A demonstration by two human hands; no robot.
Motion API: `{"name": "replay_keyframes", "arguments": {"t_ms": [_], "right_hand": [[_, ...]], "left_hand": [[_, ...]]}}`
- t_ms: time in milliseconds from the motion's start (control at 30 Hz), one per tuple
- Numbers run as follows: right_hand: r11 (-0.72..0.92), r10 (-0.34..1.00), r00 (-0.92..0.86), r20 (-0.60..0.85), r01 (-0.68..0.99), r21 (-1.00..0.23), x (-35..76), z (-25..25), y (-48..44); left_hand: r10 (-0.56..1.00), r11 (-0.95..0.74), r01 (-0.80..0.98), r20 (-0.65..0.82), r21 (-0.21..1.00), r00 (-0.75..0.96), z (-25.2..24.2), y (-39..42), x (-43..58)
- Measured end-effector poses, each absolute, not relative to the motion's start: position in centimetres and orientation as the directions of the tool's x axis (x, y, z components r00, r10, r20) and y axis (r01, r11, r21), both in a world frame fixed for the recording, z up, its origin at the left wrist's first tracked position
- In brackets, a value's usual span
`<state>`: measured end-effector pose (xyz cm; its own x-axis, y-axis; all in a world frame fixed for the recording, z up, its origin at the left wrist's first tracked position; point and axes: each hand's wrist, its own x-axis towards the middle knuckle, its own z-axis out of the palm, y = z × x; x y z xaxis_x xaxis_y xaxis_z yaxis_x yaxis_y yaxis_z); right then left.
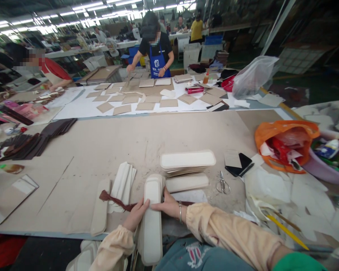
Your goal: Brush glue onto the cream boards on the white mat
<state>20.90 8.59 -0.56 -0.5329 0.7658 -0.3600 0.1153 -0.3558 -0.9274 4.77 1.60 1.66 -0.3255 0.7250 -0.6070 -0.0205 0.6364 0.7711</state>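
Between my two hands is a stack of long off-white panels with rounded corners (152, 229), tilted over the table's front edge. My left hand (137, 215) grips its left side, thumb on the top panel. From the right, my right hand (169, 205) holds the same stack, its thumb also on top. A dark brown strip (117, 200) runs behind the stack near my hands. Just beyond lies a pile of similar panels (188, 160). Left of the stack are narrow white strips (122, 180) and a single beige panel (100, 209).
Scissors (222, 184) and a black phone-like object (240, 165) lie to the right. Farther right sit an orange bag (285, 130) and white scraps. Dark brown pieces (45, 139) fan out at left. Across the table, a person in a blue apron (158, 62) stands behind beige squares (145, 98).
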Motion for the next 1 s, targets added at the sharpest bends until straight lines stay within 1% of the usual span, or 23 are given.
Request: {"name": "replay_keyframes", "arguments": {"t_ms": [100, 200, 267, 333, 367, 400, 433, 500, 533, 567, 667, 833, 900, 1000], "right_hand": [[-0.321, 0.785, -0.541, -0.301, 0.06, -0.945, 20.1, -0.9, 8.4], [-0.316, 0.775, -0.567, -0.281, 0.037, -0.948, 19.9, -1.1, 8.5], [-0.301, 0.753, -0.594, -0.283, 0.072, -0.951, 20.5, -0.9, 8.6], [-0.268, 0.695, -0.642, -0.325, 0.188, -0.945, 21.7, -0.5, 8.6], [-0.251, 0.634, -0.677, -0.374, 0.278, -0.927, 22.4, -0.2, 8.5], [-0.233, 0.544, -0.71, -0.448, 0.384, -0.893, 23.1, 0.2, 8.4], [-0.207, 0.434, -0.723, -0.538, 0.501, -0.841, 23.7, 0.5, 8.2], [-0.105, 0.227, -0.681, -0.696, 0.694, -0.712, 24.5, 1.0, 7.6], [-0.059, 0.161, -0.652, -0.741, 0.743, -0.667, 24.6, 1.2, 7.2], [-0.036, 0.124, -0.637, -0.761, 0.763, -0.645, 24.5, 1.3, 6.8], [-0.083, 0.112, -0.669, -0.735, 0.731, -0.677, 23.3, 1.3, 5.9], [-0.149, 0.169, -0.665, -0.728, 0.713, -0.686, 21.3, 1.2, 5.1], [-0.15, 0.206, -0.663, -0.72, 0.705, -0.693, 21.0, 1.4, 5.1], [-0.104, 0.275, -0.674, -0.685, 0.688, -0.718, 21.4, 2.0, 5.6]], "left_hand": [[0.751, 0.629, 0.057, -0.587, 0.775, -0.303, 1.6, 1.9, 4.9], [0.763, 0.628, 0.105, -0.583, 0.771, -0.279, 1.6, 2.0, 5.0], [0.767, 0.629, 0.137, -0.583, 0.765, -0.267, 1.7, 1.6, 4.8], [0.777, 0.621, 0.167, -0.574, 0.766, -0.258, 1.8, 0.8, 4.6], [0.785, 0.613, 0.179, -0.567, 0.769, -0.249, 1.8, 0.3, 4.5], [0.792, 0.606, 0.187, -0.564, 0.773, -0.237, 1.9, -0.3, 4.5], [0.799, 0.598, 0.202, -0.559, 0.776, -0.221, 1.9, -1.0, 4.5], [0.814, 0.581, 0.248, -0.551, 0.775, -0.184, 1.9, -2.1, 4.6], [0.819, 0.573, 0.274, -0.547, 0.772, -0.172, 1.8, -2.6, 4.8], [0.825, 0.564, 0.297, -0.54, 0.771, -0.166, 1.7, -3.0, 5.0], [0.843, 0.537, 0.298, -0.503, 0.789, -0.189, 1.5, -3.3, 5.5], [0.839, 0.517, 0.158, -0.461, 0.841, -0.29, 1.3, -2.8, 5.8], [0.827, 0.522, 0.135, -0.461, 0.843, -0.322, 1.1, -2.6, 5.8], [0.805, 0.548, 0.146, -0.473, 0.823, -0.357, 1.1, -2.0, 5.6]]}}
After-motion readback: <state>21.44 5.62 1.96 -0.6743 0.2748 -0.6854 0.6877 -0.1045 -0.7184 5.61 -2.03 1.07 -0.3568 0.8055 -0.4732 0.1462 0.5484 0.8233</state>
